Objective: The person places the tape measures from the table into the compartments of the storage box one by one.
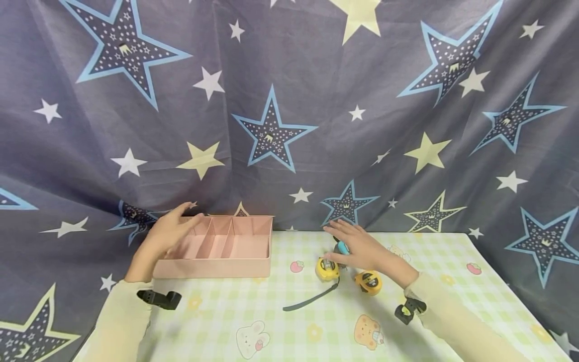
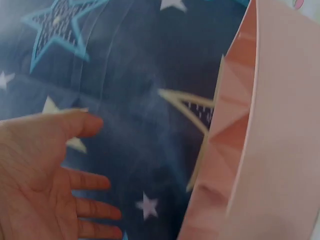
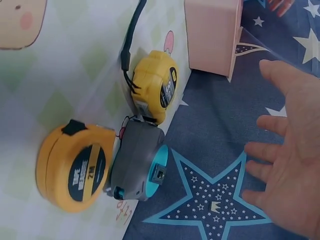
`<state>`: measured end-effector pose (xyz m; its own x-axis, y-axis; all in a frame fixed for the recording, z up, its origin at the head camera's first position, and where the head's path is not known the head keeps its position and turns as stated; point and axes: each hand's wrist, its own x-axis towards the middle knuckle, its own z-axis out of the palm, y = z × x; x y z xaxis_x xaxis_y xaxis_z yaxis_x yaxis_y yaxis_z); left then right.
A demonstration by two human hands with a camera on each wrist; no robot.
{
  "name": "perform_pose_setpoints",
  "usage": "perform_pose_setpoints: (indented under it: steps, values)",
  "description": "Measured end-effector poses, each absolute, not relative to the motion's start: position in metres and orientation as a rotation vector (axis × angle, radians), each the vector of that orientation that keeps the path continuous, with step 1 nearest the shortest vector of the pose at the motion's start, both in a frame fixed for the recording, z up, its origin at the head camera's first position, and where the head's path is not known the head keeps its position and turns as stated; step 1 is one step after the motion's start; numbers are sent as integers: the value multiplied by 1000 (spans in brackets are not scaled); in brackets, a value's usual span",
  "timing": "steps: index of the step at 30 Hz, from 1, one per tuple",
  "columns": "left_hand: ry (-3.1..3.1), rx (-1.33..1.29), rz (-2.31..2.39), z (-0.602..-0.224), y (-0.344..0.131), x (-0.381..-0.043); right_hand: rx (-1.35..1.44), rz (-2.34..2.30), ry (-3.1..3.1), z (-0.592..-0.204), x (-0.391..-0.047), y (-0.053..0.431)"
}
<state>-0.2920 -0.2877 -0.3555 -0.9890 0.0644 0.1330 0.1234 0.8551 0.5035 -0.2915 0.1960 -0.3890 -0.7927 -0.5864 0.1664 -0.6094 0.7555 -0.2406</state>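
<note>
A pink box (image 1: pixel 212 268) with dividers stands at the back left of the table. My left hand (image 1: pixel 169 232) is over its left end, fingers extended and holding nothing; the left wrist view shows that palm beside the box. On the right, my right hand (image 1: pixel 357 245) hovers with spread fingers above three tape measures. One is yellow with a dark wrist strap (image 1: pixel 327 269), one is orange-yellow (image 3: pixel 75 167), and a grey one with a turquoise face (image 3: pixel 137 160) sits between them, partly hidden under the hand in the head view.
A green checked tablecloth (image 1: pixel 208 322) with cartoon prints covers the table. Behind it hangs a dark star-patterned curtain (image 1: pixel 289 191), close to the box's rear edge. The strap (image 1: pixel 312 300) trails toward the table's middle.
</note>
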Motion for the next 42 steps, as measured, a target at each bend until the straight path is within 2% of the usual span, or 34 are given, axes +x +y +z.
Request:
perform_pose_setpoints:
  steps: [13, 34, 42]
  values:
    - [-3063, 127, -803, -387, -351, -284, 1069, 228, -2960, -387, -286, 212]
    - [-3004, 220, -747, -394, -363, -287, 1107, 284, -3224, -407, -281, 234]
    - [-2877, 318, -1036, -403, -368, -287, 1054, 285, -3313, -411, -281, 239]
